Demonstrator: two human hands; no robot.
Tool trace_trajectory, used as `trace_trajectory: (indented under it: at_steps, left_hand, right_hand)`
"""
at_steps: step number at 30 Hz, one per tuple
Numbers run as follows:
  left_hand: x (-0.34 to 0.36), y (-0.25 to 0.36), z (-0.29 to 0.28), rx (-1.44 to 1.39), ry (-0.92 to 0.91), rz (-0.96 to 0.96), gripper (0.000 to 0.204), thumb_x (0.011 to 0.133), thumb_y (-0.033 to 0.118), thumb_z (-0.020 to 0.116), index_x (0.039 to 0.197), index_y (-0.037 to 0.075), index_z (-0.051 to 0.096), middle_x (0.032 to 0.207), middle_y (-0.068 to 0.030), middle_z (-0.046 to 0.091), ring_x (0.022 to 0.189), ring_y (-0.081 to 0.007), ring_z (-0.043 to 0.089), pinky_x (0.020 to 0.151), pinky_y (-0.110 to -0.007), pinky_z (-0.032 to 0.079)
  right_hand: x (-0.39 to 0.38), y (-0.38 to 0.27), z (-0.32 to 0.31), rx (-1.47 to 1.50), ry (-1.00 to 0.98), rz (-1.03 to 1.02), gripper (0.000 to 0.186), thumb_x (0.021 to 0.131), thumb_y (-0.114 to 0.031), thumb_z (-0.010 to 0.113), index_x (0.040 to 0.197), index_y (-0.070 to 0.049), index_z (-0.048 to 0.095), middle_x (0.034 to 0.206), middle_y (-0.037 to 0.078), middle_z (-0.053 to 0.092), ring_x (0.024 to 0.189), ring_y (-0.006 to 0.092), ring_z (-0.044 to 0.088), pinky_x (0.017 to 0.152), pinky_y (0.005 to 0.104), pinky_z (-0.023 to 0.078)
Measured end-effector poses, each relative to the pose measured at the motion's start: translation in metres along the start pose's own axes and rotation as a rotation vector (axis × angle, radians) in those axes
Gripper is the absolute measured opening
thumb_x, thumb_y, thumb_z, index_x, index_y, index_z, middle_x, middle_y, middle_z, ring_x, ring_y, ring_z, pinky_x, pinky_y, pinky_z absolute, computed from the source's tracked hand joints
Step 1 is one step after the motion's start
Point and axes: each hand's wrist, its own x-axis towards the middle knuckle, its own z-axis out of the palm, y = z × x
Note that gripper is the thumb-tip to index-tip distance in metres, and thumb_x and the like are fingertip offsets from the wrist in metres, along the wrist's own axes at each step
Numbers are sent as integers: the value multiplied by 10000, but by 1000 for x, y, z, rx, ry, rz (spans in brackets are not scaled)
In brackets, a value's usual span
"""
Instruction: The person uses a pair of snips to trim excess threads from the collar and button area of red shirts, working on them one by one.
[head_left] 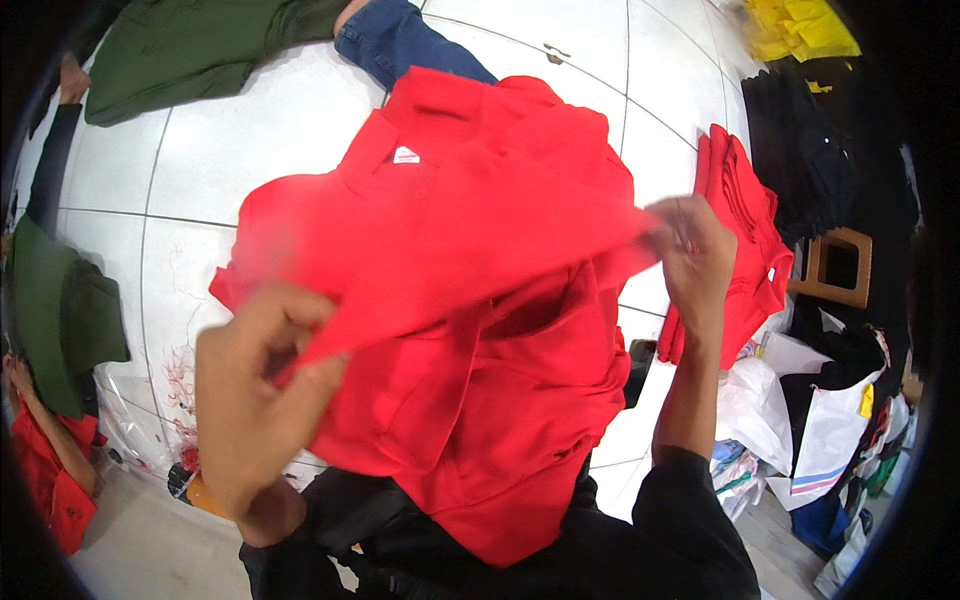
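Note:
A red shirt (430,230) with a small white label inside its collar is spread in front of me, partly over my lap. My left hand (250,395) pinches one edge of the cloth at the lower left. On the other side, my right hand (697,250) grips a corner of the same fabric, its fingertips slightly blurred. Between both hands the edge is drawn taut in a slanting line. Below it the red cloth hangs in loose folds, and I cannot tell whether it is all one garment.
A stack of folded red garments (735,240) lies right of my right hand. Beyond are black clothes (795,150), yellow cloth (800,28), a brown stool (842,267) and white plastic bags (755,405). Green garments (190,60) and other people's limbs are at the left and top. Red threads litter the tiles.

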Motion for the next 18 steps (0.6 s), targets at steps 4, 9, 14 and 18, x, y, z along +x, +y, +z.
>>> trace_trajectory:
  at_steps: [4, 9, 14, 18]
  left_hand:
    - [2, -8, 15, 160, -28, 13, 157, 877, 14, 760, 1020, -24, 708, 731, -108, 684, 628, -148, 631, 635, -291, 500]
    - [7, -23, 21, 25, 57, 69, 152, 882, 14, 778, 1009, -15, 699, 738, -130, 686, 634, -160, 642, 624, -285, 496]
    - [6, -4, 9, 314, 52, 48, 109, 929, 28, 751, 1004, 9, 674, 731, -131, 668, 635, -128, 624, 588, -301, 462]
    - [33, 15, -9, 223, 390, 141, 254, 1095, 227, 562, 1083, -3, 670, 819, -86, 679, 706, -132, 624, 642, -301, 472]
  right_hand:
    - [-35, 10, -8, -70, -59, 75, 179, 900, 76, 760, 1051, -10, 713, 862, 45, 731, 792, 65, 622, 685, 257, 499]
    - [-38, 11, -9, -26, -68, 121, 242, 896, 136, 704, 1090, -9, 714, 933, 52, 738, 849, 89, 670, 782, 264, 543]
    - [-29, 3, -12, 43, -67, 88, 147, 854, 103, 678, 955, 11, 626, 797, 15, 608, 772, 69, 567, 712, 236, 468]
    - [19, -50, -7, 235, -102, 22, 151, 930, -135, 662, 852, -42, 572, 740, -36, 499, 673, 53, 431, 601, 253, 323]
